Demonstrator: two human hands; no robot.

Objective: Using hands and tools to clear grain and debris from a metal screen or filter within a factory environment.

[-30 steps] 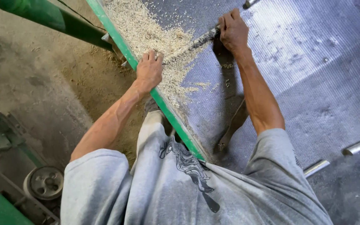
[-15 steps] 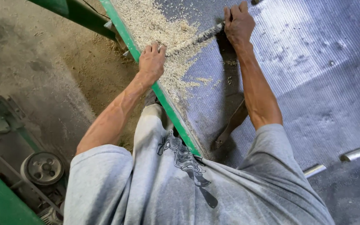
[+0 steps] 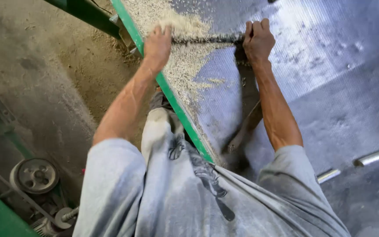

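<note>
While gripping a dark rod (image 3: pixel 207 39) at upper centre: right hand (image 3: pixel 258 41) curled tight round one end, left hand (image 3: pixel 157 44) at the other, grip unclear, over pale husks (image 3: pixel 185 66) beside green rim (image 3: pixel 176 109).

No packages, labels, signs or screens show anywhere in this view (neither near nor far, left nor right).

Perforated metal sheet (image 3: pixel 312 70), dull grey sheen; green-painted metal rim (image 3: pixel 172 98); dry, granular husk (image 3: pixel 185 66); rough dark rod (image 3: pixel 207 39).
</note>
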